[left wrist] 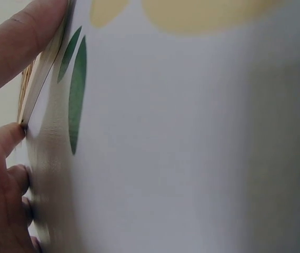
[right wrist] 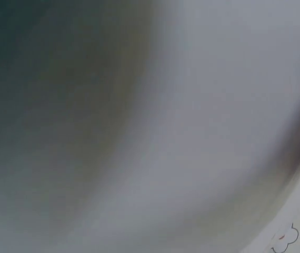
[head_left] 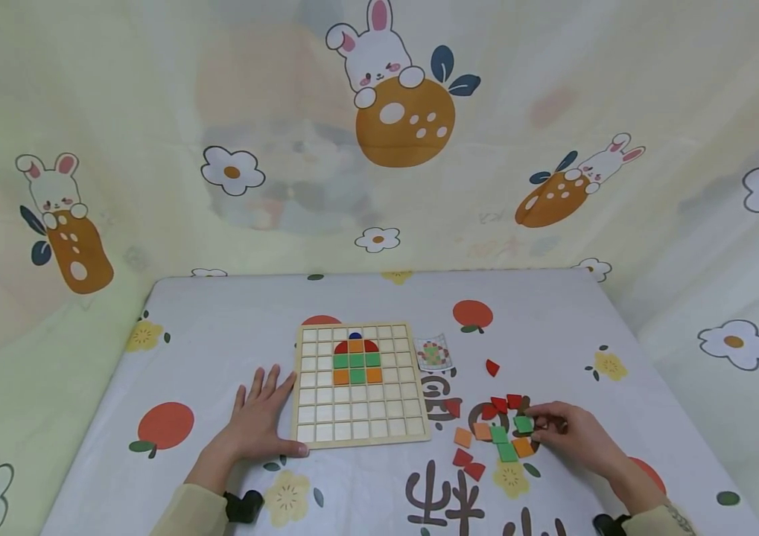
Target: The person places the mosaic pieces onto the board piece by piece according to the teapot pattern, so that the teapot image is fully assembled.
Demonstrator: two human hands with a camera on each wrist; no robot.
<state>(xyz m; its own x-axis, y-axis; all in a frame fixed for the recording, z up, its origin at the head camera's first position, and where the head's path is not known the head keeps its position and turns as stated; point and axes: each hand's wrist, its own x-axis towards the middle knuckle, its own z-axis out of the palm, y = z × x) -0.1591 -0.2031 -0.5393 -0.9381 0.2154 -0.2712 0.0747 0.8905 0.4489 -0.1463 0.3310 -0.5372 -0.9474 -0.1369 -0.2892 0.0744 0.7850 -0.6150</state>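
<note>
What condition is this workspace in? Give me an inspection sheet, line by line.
Surface: white printed tablecloth.
Job's things: pale wooden grid board holding blue, red, orange and green flat pieces; small printed paper card at its right.
Clutter: loose red wedge-shaped tiles, orange square tiles and green square tiles scattered right of the board.
Hands: left hand spread, touching the board's left edge; right hand, fingers pinching another green tile.
Cables: nothing seen.
Surroundings: pale cloth backdrop printed with rabbits and flowers.
</note>
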